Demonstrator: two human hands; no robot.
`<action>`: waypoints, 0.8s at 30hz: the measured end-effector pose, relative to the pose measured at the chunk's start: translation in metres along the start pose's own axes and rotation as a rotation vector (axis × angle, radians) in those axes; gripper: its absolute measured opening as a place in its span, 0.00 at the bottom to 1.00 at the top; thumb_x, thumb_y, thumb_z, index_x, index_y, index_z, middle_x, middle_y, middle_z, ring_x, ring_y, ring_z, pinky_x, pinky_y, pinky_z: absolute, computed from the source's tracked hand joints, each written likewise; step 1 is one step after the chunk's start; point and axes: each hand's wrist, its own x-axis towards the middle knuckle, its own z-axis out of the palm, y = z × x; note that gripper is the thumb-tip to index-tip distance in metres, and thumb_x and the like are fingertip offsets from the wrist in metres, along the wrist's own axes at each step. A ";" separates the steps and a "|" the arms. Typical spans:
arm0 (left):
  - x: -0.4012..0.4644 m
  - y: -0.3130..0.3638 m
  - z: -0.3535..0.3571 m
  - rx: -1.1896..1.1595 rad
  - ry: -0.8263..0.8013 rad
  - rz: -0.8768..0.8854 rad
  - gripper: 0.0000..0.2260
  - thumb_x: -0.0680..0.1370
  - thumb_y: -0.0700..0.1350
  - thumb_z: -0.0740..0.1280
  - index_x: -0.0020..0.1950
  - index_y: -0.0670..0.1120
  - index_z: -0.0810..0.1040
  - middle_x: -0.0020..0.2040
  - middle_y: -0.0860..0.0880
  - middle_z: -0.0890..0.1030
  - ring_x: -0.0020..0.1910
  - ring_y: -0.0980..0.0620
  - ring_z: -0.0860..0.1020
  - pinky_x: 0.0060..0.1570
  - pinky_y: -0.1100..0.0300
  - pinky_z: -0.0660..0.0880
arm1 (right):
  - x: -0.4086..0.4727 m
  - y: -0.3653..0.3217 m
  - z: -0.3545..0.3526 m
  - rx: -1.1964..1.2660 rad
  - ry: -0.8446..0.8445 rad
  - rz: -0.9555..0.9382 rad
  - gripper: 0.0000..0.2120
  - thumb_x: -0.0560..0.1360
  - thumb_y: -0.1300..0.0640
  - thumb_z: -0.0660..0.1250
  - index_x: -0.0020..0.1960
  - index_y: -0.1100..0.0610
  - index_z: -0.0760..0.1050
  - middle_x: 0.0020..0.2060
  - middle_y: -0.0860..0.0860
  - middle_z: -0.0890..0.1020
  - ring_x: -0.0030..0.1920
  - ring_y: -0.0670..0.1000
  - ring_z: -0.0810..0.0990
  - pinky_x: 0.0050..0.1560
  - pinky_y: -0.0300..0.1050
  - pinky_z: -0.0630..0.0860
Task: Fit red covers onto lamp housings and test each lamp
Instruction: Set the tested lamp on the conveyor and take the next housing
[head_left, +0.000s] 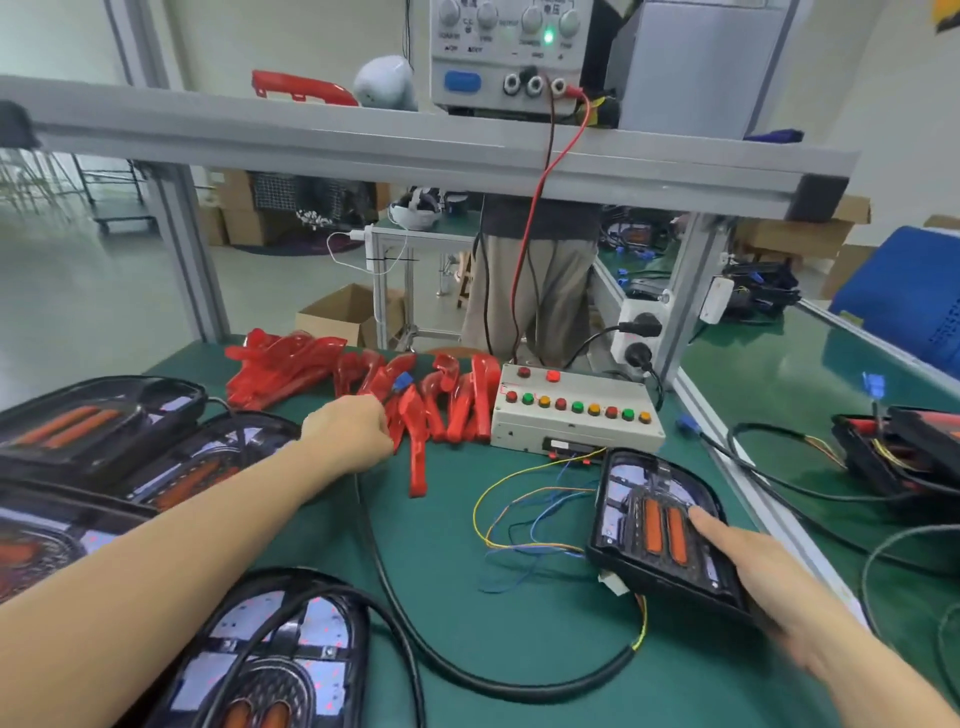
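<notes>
While the left hand (345, 431) curls its fingers among the red covers (415, 400), grip unclear. Right hand (763, 577) holds the lamp housing (654, 525), forefinger straight on its face.

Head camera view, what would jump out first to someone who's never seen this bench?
The pile of red covers at the back of the green table, where the left hand reaches in. Next, the grey button box beside them with its red, green and amber buttons. The right hand holds an uncovered lamp housing at the right.

left hand (347, 431) grips red cover (415, 441) | right hand (763, 577) holds lamp housing (660, 525)
</notes>
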 end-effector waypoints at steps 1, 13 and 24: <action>0.001 0.004 0.001 -0.047 0.028 -0.003 0.08 0.72 0.48 0.66 0.43 0.46 0.83 0.44 0.48 0.83 0.44 0.45 0.80 0.39 0.59 0.70 | 0.000 0.000 0.001 -0.049 0.002 -0.011 0.20 0.77 0.45 0.64 0.48 0.61 0.84 0.42 0.57 0.87 0.41 0.57 0.86 0.50 0.48 0.78; 0.005 0.050 0.032 -0.074 -0.104 -0.140 0.17 0.71 0.44 0.69 0.56 0.42 0.70 0.55 0.43 0.79 0.54 0.42 0.79 0.48 0.54 0.75 | 0.001 0.003 0.000 -0.506 0.273 -0.210 0.28 0.77 0.48 0.67 0.73 0.56 0.67 0.64 0.54 0.74 0.62 0.55 0.73 0.63 0.48 0.67; -0.033 0.085 -0.030 -1.384 -0.659 -0.074 0.06 0.76 0.39 0.61 0.51 0.41 0.76 0.36 0.46 0.84 0.28 0.56 0.71 0.27 0.67 0.70 | -0.051 -0.043 0.051 -0.255 0.121 -0.591 0.10 0.75 0.52 0.69 0.56 0.45 0.76 0.43 0.44 0.82 0.35 0.39 0.76 0.39 0.32 0.71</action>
